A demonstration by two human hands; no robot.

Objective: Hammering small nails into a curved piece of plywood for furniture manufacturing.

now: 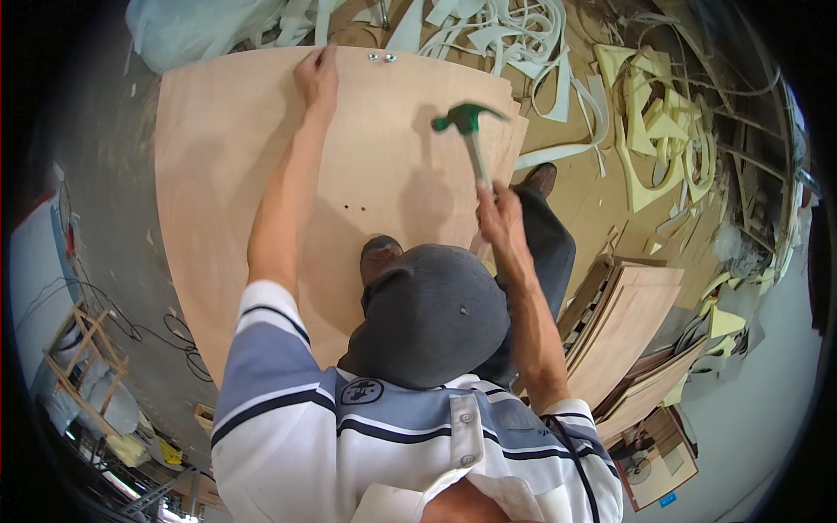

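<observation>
A large, light plywood panel (235,157) lies in front of me, with more sheet edges showing beneath it at the right. My right hand (500,213) is wrapped round the pale handle of a claw hammer (471,122), whose green head is above the panel's right part. At the panel's far edge, my left hand (317,80) is closed, its fingertips partly hidden; what they hold cannot be made out. Just right of it sit two small shiny metal fittings (381,57). Two small dark holes (354,208) show nearer to me. My shoe (380,254) rests on the panel.
White curled strips (523,35) and clear plastic wrapping (200,30) lie beyond the panel. Yellow foam offcuts (654,131) are piled at the far right. Stacked plywood pieces (628,314) stand at my right. A wooden frame (87,357) and cables (174,340) are at the left.
</observation>
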